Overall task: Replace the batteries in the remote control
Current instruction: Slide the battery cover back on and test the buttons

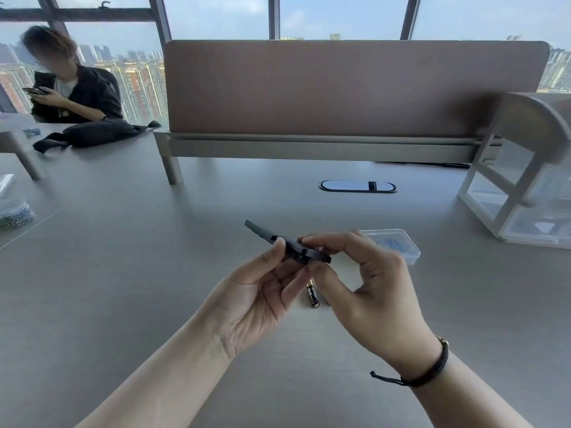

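Both hands are working above the desk (123, 242): I'm gripping the remote (289, 242) with my left hand (259, 291) while my right hand (370, 279) is pinching its near end. Probably I'm working the battery cover; next comes the battery (312, 295) lying below.

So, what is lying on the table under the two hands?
One battery lies on the table, below the remote that both hands hold. The right hand covers the table beside it, so a second battery cannot be ruled out.
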`<action>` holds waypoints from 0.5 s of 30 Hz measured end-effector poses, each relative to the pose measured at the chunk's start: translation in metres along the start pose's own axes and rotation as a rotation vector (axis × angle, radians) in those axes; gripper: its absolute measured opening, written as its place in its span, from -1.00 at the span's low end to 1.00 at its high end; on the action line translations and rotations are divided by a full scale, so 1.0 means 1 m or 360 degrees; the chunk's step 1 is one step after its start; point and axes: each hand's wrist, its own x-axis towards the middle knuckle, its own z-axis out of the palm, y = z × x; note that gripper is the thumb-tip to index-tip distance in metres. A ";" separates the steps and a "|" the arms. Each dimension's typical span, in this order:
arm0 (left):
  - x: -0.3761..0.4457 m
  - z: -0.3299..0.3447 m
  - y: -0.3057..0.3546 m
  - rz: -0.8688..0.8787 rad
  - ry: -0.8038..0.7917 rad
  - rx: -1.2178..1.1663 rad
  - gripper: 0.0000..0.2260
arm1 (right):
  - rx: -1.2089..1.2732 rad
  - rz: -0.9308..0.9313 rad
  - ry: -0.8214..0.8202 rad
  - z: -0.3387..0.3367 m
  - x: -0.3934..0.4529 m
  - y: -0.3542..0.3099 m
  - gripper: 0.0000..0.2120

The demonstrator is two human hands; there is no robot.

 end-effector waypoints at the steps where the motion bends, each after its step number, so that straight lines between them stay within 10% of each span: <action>1: 0.000 0.000 0.000 -0.0001 0.0013 0.0016 -0.61 | -0.0026 -0.0031 -0.0018 0.000 0.000 0.000 -0.74; 15: 0.003 -0.007 -0.004 0.0067 0.0056 0.0154 -0.53 | -0.0196 -0.0263 0.0174 0.007 -0.003 0.003 -0.90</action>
